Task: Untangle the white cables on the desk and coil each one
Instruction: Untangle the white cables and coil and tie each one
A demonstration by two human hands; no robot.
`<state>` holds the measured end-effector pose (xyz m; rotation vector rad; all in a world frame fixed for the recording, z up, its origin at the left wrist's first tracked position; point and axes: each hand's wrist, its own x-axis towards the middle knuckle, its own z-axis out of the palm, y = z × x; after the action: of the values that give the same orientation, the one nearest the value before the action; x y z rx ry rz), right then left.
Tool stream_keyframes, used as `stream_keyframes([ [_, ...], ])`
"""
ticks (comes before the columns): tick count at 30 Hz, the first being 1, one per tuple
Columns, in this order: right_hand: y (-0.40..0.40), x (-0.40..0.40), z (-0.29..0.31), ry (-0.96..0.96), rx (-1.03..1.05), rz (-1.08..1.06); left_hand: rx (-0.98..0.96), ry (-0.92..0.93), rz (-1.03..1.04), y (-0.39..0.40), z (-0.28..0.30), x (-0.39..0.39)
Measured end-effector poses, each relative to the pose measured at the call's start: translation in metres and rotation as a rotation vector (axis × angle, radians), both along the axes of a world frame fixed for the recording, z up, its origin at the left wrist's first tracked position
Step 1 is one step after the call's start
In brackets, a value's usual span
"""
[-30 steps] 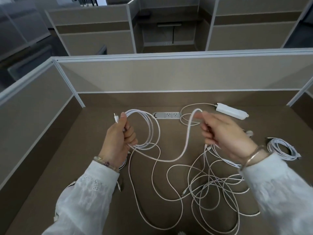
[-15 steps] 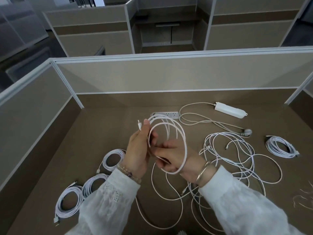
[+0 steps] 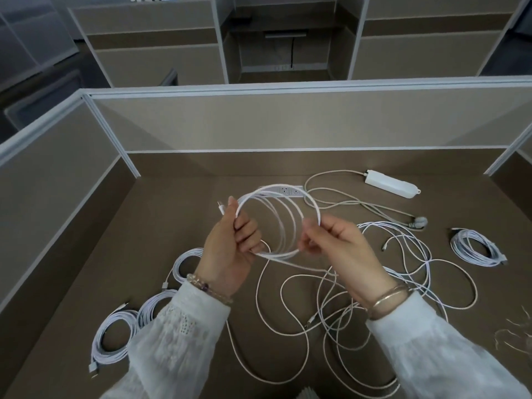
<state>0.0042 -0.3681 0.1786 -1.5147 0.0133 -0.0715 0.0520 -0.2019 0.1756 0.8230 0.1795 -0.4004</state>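
A white cable coil (image 3: 288, 214) of several loops hangs in the air over the desk's middle. My left hand (image 3: 230, 249) grips its left side, with the plug end poking up past my thumb. My right hand (image 3: 336, 249) pinches the right side of the same coil. The cable's free tail drops from the coil into a tangle of loose white cables (image 3: 374, 298) lying on the brown desk (image 3: 172, 214) below and to the right of my hands.
Three finished coils lie at the left (image 3: 112, 344) (image 3: 152, 309) (image 3: 187, 263), and one at the right (image 3: 475, 249). A white power strip (image 3: 391, 184) with its grey cord rests at the back right. A built-in socket panel (image 3: 288, 191) sits behind the coil. Partition walls enclose three sides.
The coil has opened wider between my hands: my right hand slid from inside the loops to the coil's right side, after bringing in another loop of cable a second ago.
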Motion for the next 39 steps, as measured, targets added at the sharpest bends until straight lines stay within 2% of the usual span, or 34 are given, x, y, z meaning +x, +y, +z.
stream_keyframes([
  [2, -0.002, 0.009, -0.005, -0.022, -0.126, -0.175, -0.118, 0.013, -0.113, 0.001, 0.002, -0.003],
  [4, -0.002, 0.017, -0.011, 0.046, -0.121, -0.234, -0.215, 0.027, -0.218, 0.0, 0.002, -0.005],
  [5, -0.002, 0.019, -0.012, 0.126, -0.043, -0.206, -0.25, 0.031, -0.263, 0.0, 0.003, -0.006],
  [7, -0.003, 0.02, -0.015, 0.287, 0.247, -0.071, -0.288, 0.032, -0.326, 0.002, 0.003, -0.007],
  [9, -0.005, 0.018, -0.011, 0.303, 0.453, 0.071, -0.256, 0.053, -0.319, 0.002, 0.005, -0.007],
  [14, -0.008, 0.018, -0.022, 0.215, 0.487, 0.091, -0.022, 0.02, -0.155, 0.001, 0.007, -0.003],
  [16, -0.012, 0.017, -0.035, 0.234, 0.307, 0.189, -0.01, 0.008, -0.115, 0.004, 0.008, 0.001],
  [19, -0.027, 0.011, -0.056, 0.214, -0.302, 0.43, -0.033, -0.001, -0.058, 0.018, 0.015, 0.009],
  [21, -0.042, 0.009, -0.068, 0.223, -0.521, 0.45, -0.047, -0.013, -0.02, 0.031, 0.018, 0.015],
  [27, -0.109, 0.012, -0.06, 0.283, -0.631, 0.265, -0.017, -0.036, 0.091, 0.075, 0.019, 0.026],
  [30, -0.125, 0.015, -0.05, 0.256, -0.571, 0.182, 0.004, -0.029, 0.11, 0.081, 0.013, 0.025],
  [34, -0.107, 0.016, -0.028, 0.115, -0.452, 0.062, 0.074, -0.023, 0.075, 0.069, 0.006, 0.021],
  [39, -0.055, 0.011, 0.014, -0.076, -0.407, 0.004, 0.244, -0.068, -0.003, 0.047, 0.001, 0.016],
])
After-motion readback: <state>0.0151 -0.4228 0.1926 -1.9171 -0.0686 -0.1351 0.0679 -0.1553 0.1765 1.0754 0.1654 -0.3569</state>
